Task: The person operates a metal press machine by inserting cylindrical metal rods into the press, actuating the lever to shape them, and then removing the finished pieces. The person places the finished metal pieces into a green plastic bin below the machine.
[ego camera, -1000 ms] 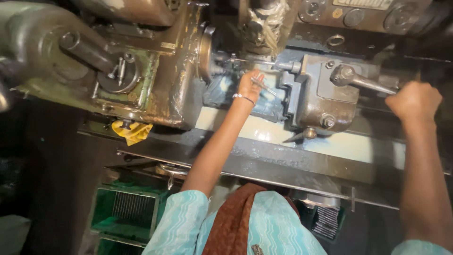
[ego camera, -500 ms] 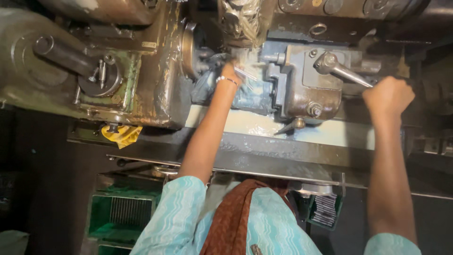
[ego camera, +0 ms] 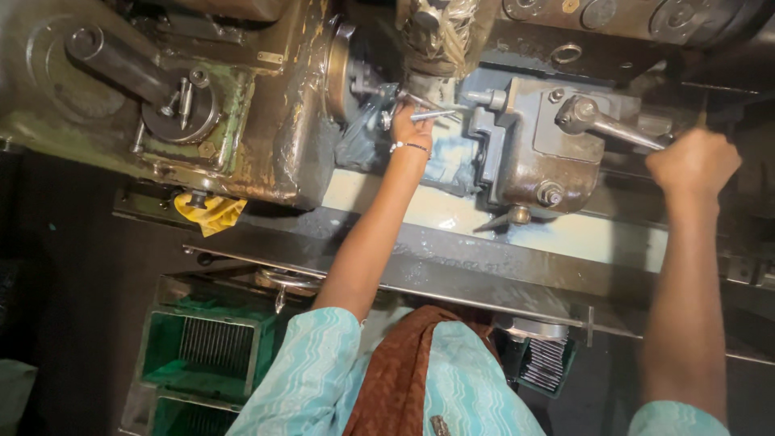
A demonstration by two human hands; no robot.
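Head view, looking down on a grimy grey-green metal lathe (ego camera: 202, 105); the left hand (ego camera: 412, 133), a thin bangle at its wrist, is reached in beside the round brown chuck (ego camera: 339, 69), its fingers closed about a slim bright metal rod (ego camera: 432, 115) that lies level between chuck and the grey cast tool block (ego camera: 525, 153); whether the rod is seated in the chuck cannot be told, the spot being dark and crowded; the right hand (ego camera: 693, 161) is clenched in a fist at the far end of the polished steel lever (ego camera: 613, 125) that springs from the tool block, apparently gripping it.

Progress, as a judgement: the rod is in place at the working zone and both hands are engaged, so the setting or feeding step looks under way, not finished; the pale wet film on the lathe bed (ego camera: 565, 234) suggests coolant in use.

Packages, labels, signs: a small pale rectangular plate (ego camera: 269, 58) on the headstock; a crumpled yellow rag (ego camera: 211, 211) hanging under the headstock; open green metal crates (ego camera: 202, 355) low at left, holding ranked grey pieces; a further stack of such grey pieces (ego camera: 549, 363) by the person's turquoise sleeve.
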